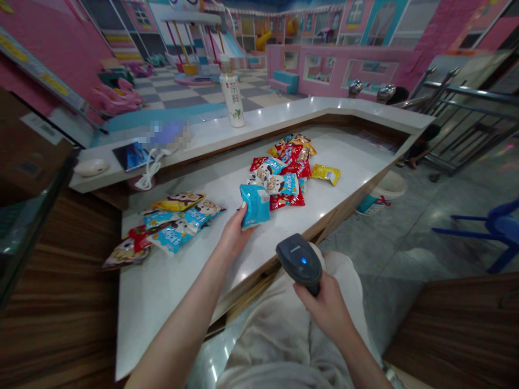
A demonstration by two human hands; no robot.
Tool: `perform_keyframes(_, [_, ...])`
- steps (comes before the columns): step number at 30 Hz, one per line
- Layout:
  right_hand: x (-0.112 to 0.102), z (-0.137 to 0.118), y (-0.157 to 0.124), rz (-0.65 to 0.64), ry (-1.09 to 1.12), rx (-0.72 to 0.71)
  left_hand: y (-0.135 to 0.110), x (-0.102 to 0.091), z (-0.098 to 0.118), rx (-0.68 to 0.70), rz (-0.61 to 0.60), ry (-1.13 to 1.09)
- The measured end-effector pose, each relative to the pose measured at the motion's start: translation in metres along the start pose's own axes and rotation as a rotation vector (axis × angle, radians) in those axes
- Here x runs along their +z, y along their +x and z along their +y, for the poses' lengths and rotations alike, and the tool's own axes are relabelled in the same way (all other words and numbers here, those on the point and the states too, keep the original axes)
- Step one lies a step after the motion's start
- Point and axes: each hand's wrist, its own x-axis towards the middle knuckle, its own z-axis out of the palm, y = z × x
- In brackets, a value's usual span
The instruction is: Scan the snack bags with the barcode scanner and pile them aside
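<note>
My left hand grips a blue snack bag by its left side, with the plain back of the bag facing up toward me. In my right hand is a dark barcode scanner, held by its handle over my lap, with a blue light lit on top. Just beyond the held bag lies a pile of red, blue and yellow snack bags. A single yellow snack bag lies to the right of that pile. Another group of snack bags rests on the left part of the white desk.
A raised ledge runs behind the desk, carrying a white bottle, a white mouse and a white cable. On the floor to the right stand a bucket and a blue stool. Wooden panels flank the left side.
</note>
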Motion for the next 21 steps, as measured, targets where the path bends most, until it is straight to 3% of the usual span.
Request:
perform_keyframes(3, [0.003,-0.003,0.001,-0.008,-0.004,-0.008,-0.011,-0.01,-0.006,-0.154,-0.011,-0.128])
perform_keyframes(5, [0.005,-0.005,0.001,-0.013,0.005,-0.011,-0.013,-0.012,-0.008,-0.184,-0.031,-0.172])
perform_keyframes(21, [0.006,-0.014,0.009,-0.004,0.026,-0.025,-0.017,-0.01,-0.009,-0.206,-0.102,-0.134])
